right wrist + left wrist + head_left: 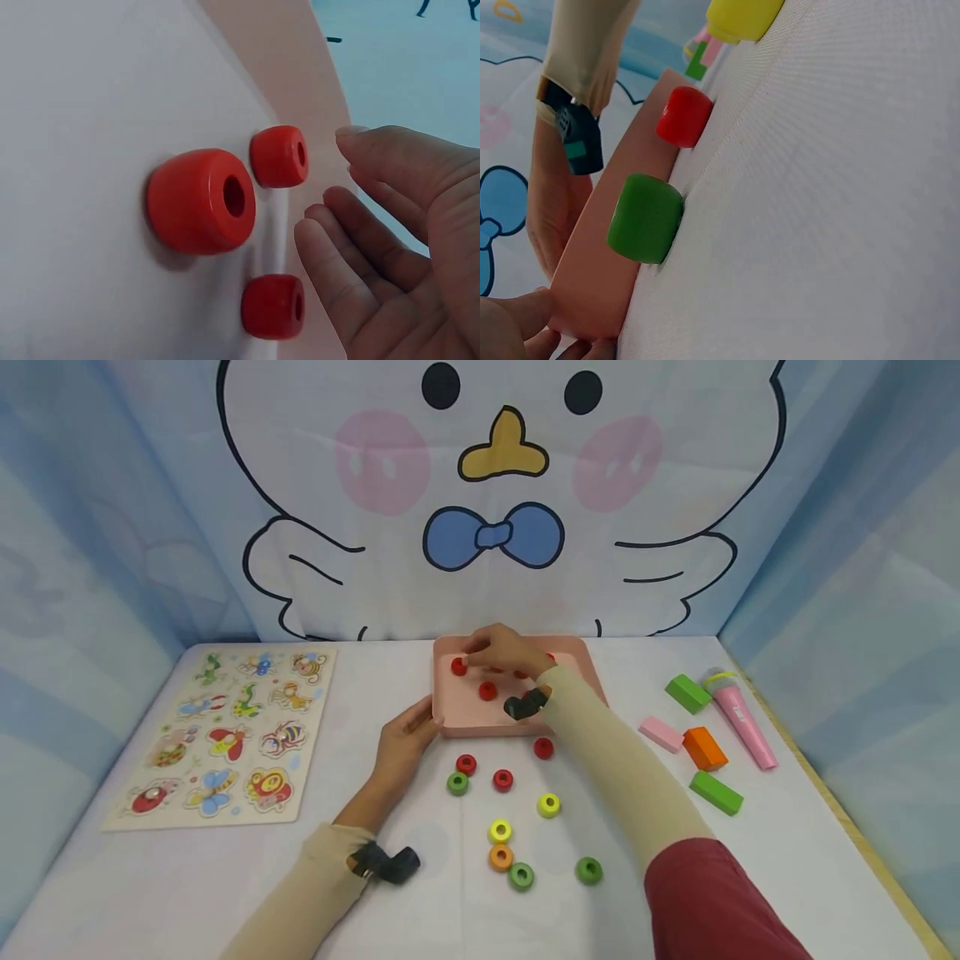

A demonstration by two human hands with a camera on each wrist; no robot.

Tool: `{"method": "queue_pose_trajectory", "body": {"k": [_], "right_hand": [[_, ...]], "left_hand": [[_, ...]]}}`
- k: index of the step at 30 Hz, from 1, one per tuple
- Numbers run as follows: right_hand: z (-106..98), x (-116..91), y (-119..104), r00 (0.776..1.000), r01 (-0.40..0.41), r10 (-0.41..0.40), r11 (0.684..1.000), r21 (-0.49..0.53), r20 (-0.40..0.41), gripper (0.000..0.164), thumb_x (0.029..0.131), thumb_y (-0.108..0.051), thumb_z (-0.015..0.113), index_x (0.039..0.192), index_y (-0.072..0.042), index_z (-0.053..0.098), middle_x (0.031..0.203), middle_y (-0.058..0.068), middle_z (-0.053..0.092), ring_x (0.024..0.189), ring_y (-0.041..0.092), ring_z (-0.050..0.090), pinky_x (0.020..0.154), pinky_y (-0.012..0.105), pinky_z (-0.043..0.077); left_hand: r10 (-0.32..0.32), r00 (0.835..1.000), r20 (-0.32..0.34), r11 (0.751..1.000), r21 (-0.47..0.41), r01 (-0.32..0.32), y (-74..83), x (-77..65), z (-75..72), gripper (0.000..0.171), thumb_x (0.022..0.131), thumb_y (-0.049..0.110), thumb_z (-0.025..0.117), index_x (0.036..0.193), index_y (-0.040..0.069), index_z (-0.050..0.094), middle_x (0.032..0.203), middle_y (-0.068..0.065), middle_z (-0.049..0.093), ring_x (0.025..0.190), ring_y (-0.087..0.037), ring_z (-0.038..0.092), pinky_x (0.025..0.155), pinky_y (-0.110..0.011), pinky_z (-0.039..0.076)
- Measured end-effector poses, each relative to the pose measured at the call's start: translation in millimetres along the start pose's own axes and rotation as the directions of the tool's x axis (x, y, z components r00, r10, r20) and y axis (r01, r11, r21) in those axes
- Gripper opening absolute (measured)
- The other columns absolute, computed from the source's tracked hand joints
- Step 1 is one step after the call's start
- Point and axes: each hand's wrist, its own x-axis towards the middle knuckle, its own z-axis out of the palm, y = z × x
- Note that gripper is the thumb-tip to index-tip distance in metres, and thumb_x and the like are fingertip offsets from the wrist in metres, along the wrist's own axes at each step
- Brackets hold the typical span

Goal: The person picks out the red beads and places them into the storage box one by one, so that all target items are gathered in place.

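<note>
A shallow pink tray (pixel 495 730) lies at the back of the table with several red ring beads (pixel 487 691) in it. My left hand (pixel 403 745) grips its front left corner; in the left wrist view the thumb is at the upper rim and the fingers (pixel 544 345) are lower against the wall. Over the tray's back left part is my right hand (pixel 506 650), its fingers loosely bent beside a red bead (pixel 459 667). The right wrist view shows nothing between thumb and fingers, apart from the red beads (pixel 202 201) there. The hand hides part of the tray.
Before the tray lie red (pixel 503 780), green (pixel 589 871), yellow (pixel 549 805) and orange beads (pixel 501 857). An insect puzzle board (pixel 247 718) is at left. Coloured blocks (pixel 705 748) and a pink toy microphone (pixel 742 718) lie at right. A printed curtain (pixel 495 593) stands behind.
</note>
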Motion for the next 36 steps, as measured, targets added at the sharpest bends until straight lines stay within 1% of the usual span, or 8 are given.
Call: {"method": "queue_pose_trajectory", "body": {"k": [9, 12, 15, 22, 25, 30, 33, 36], "right_hand": [[-4, -36, 4, 0.997, 0.069, -0.069, 0.998, -0.010, -0.030, 0.037, 0.092, -0.033, 0.070, 0.125, -0.018, 0.068, 0.119, -0.004, 0.064, 0.107, 0.017, 0.056, 0.092, 0.033, 0.051], [-2, -49, 5, 0.996, 0.072, -0.072, 0.997, -0.007, -0.043, 0.036, 0.091, -0.035, 0.071, 0.124, -0.019, 0.068, 0.117, -0.005, 0.065, 0.110, 0.015, 0.055, 0.096, 0.033, 0.050], [-2, -64, 4, 0.995, 0.085, -0.085, 0.996, 0.006, -0.049, 0.035, 0.091, -0.031, 0.071, 0.123, -0.017, 0.068, 0.114, -0.005, 0.066, 0.109, 0.016, 0.056, 0.095, 0.033, 0.051], [1, -99, 7, 0.981, 0.185, -0.186, 0.982, -0.026, -0.046, 0.032, 0.091, -0.024, 0.072, 0.121, -0.012, 0.070, 0.112, -0.004, 0.067, 0.107, 0.018, 0.058, 0.092, 0.031, 0.053], [7, -113, 13, 0.981, 0.190, -0.191, 0.981, -0.038, -0.033, 0.032, 0.090, -0.025, 0.074, 0.120, -0.013, 0.070, 0.112, -0.005, 0.068, 0.107, 0.016, 0.061, 0.091, 0.029, 0.054], [18, -136, 23, 0.967, 0.256, -0.256, 0.967, 0.016, 0.019, 0.030, 0.089, -0.016, 0.075, 0.119, -0.010, 0.070, 0.112, 0.000, 0.068, 0.106, 0.016, 0.063, 0.092, 0.028, 0.054], [25, -146, 29, 0.953, 0.284, -0.291, 0.955, 0.089, 0.089, 0.031, 0.089, -0.012, 0.074, 0.119, -0.007, 0.069, 0.115, 0.005, 0.067, 0.106, 0.017, 0.063, 0.092, 0.029, 0.054], [33, -154, 36, 0.943, 0.276, -0.296, 0.951, 0.142, 0.152, 0.032, 0.089, -0.011, 0.074, 0.119, -0.004, 0.068, 0.116, 0.008, 0.067, 0.107, 0.018, 0.064, 0.092, 0.028, 0.054]], "left_hand": [[-0.050, 0.999, 0.003, 0.998, 0.047, 0.050, 7.3, -4.8, -1.6, 0.052, 0.099, 0.018, 0.062, 0.147, 0.011, 0.046, 0.149, -0.005, 0.045, 0.134, -0.014, 0.043, 0.105, -0.026, 0.042], [-0.044, 0.999, -0.007, 0.997, 0.068, 0.044, 3.5, -3.4, -1.7, 0.051, 0.098, 0.019, 0.062, 0.147, 0.013, 0.047, 0.147, -0.002, 0.047, 0.133, -0.012, 0.044, 0.103, -0.023, 0.043], [-0.036, 0.999, -0.001, 0.996, 0.076, 0.036, 3.2, -2.8, -1.0, 0.052, 0.098, 0.019, 0.062, 0.147, 0.012, 0.047, 0.147, -0.003, 0.047, 0.133, -0.012, 0.044, 0.103, -0.024, 0.043], [-0.033, 0.999, 0.013, 0.998, 0.046, 0.032, 2.0, -1.0, 0.7, 0.053, 0.098, 0.020, 0.063, 0.147, 0.012, 0.047, 0.149, -0.003, 0.046, 0.134, -0.014, 0.043, 0.104, -0.025, 0.043], [-0.036, 0.999, 0.012, 0.998, 0.054, 0.035, 1.8, -1.2, 1.3, 0.052, 0.098, 0.020, 0.063, 0.147, 0.014, 0.047, 0.148, -0.002, 0.046, 0.134, -0.013, 0.043, 0.103, -0.024, 0.043], [-0.026, 1.000, 0.007, 0.998, 0.055, 0.025, 1.5, -1.3, 2.1, 0.052, 0.098, 0.019, 0.063, 0.147, 0.013, 0.047, 0.148, -0.002, 0.046, 0.134, -0.013, 0.043, 0.104, -0.025, 0.043], [-0.025, 1.000, 0.002, 0.998, 0.060, 0.024, 1.4, -0.7, 1.4, 0.052, 0.097, 0.020, 0.063, 0.147, 0.013, 0.047, 0.148, -0.001, 0.047, 0.134, -0.012, 0.043, 0.104, -0.024, 0.043], [-0.035, 0.999, 0.000, 0.998, 0.057, 0.035, 0.7, 0.1, 0.6, 0.053, 0.097, 0.020, 0.064, 0.147, 0.014, 0.048, 0.148, -0.001, 0.047, 0.133, -0.011, 0.044, 0.104, -0.024, 0.043]]}}
